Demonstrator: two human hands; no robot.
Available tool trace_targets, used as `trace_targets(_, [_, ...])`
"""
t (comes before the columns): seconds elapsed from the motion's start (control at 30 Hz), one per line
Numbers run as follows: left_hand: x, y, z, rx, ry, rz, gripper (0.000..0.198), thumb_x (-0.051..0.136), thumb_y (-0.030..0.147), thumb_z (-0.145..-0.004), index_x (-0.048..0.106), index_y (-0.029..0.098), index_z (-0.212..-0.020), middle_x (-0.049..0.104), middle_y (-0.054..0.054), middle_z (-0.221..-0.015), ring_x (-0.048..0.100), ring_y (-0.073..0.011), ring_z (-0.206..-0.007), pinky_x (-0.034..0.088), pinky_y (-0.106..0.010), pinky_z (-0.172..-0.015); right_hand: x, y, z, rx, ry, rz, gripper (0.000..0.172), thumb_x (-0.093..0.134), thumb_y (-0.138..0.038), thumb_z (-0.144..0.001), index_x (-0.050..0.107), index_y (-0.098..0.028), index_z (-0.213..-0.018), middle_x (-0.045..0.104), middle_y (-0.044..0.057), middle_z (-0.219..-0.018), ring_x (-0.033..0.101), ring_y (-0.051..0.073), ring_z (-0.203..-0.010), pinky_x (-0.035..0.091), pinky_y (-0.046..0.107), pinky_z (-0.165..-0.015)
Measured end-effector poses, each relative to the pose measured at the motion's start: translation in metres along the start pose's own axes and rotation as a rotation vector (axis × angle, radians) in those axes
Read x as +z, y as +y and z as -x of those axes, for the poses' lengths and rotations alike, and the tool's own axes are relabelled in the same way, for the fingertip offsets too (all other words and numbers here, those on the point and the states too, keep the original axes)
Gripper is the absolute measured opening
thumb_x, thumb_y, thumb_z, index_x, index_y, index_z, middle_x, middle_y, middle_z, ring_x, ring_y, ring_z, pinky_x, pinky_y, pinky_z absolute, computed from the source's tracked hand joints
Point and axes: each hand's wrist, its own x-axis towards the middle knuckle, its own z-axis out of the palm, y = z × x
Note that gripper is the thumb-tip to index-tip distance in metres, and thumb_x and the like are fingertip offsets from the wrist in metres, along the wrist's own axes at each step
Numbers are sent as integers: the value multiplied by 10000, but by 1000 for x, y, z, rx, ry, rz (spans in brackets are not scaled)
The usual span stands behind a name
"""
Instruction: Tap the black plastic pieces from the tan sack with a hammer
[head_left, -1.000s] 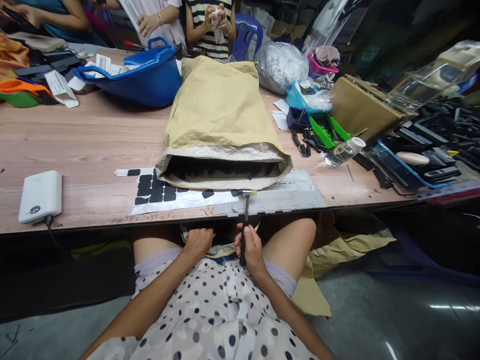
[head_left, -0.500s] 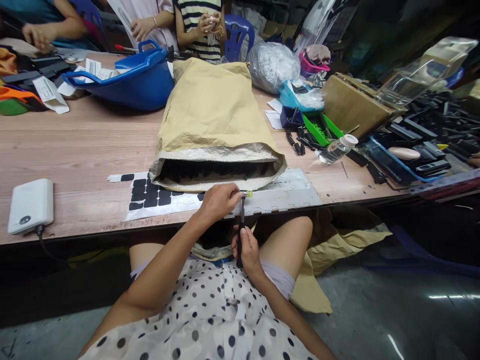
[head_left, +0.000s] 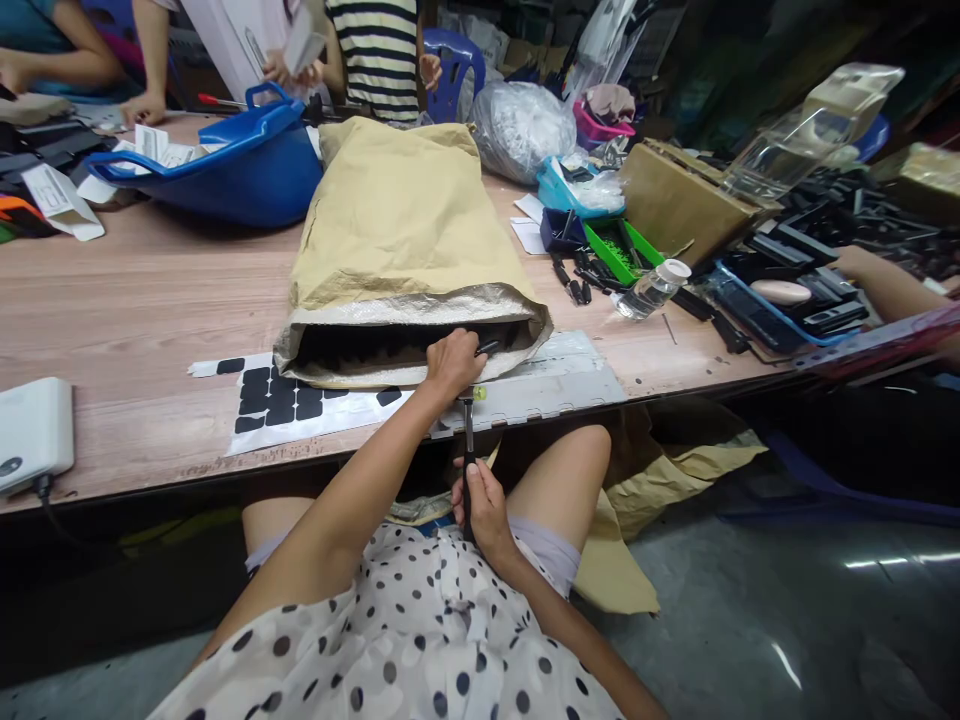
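My left hand [head_left: 452, 362] is at the mouth of a tan paper sack [head_left: 405, 220], fingers closed on a small dark part [head_left: 487, 348] that sticks out past them. Its exact kind cannot be made out. The sack lies on its side, with many dark pieces in its shadowed opening. Just below, my right hand [head_left: 484, 505] is wrapped round the black handle of a small hammer [head_left: 469, 435], held upright at the table edge. The hammer's head has a yellow-green end and is close under my left wrist.
A white sheet with black stickers [head_left: 281, 405] and a grey board [head_left: 540, 385] lie under the sack's mouth. A blue basin [head_left: 225, 185] stands at left, a white power bank [head_left: 34, 435] nearer. Right are a green tray [head_left: 622, 250], bottle [head_left: 652, 290] and carton [head_left: 675, 205]. Co-workers sit opposite.
My left hand has moved from beside the hammer head up to the sack's mouth. The hammer stays in my right hand. A co-worker's arm has appeared at the right.
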Motion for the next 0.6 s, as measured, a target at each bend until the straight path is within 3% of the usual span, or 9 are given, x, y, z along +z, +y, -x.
trace_targets(0.13, [0,-44,38,38,209,158,137,647,339,-873,699,252,-966,708,-36,-985,666,-224,-899,470,-293,-693,-2,1,0,2,-10,-4,472,560,-666,-842,585,-209,-960,530,-82,-549,414,76,-349,335,198,-339])
trace_targets(0.3, [10,-94,84,57,247,228,77,676,290,-841,687,239,-897,698,-23,-888,654,-207,-846,492,-290,-726,-4,4,-1,-34,5,10,454,574,-633,-851,613,-206,-1004,561,-65,-608,445,79,-380,377,210,-366])
trace_targets(0.43, [20,-103,96,128,267,271,122,679,292,-840,691,232,-945,682,-27,-911,643,-194,-841,511,-288,-774,-6,4,-2,-73,39,57,455,583,-590,-867,620,-210,-1115,558,-63,-632,429,76,-394,368,202,-369])
trace_targets(0.6, [25,-98,91,135,272,226,143,689,311,-841,715,247,-966,676,-28,-882,643,-209,-875,499,-297,-784,-13,7,-2,-108,69,126,467,572,-537,-897,612,-208,-1226,571,-56,-660,419,79,-414,374,208,-386])
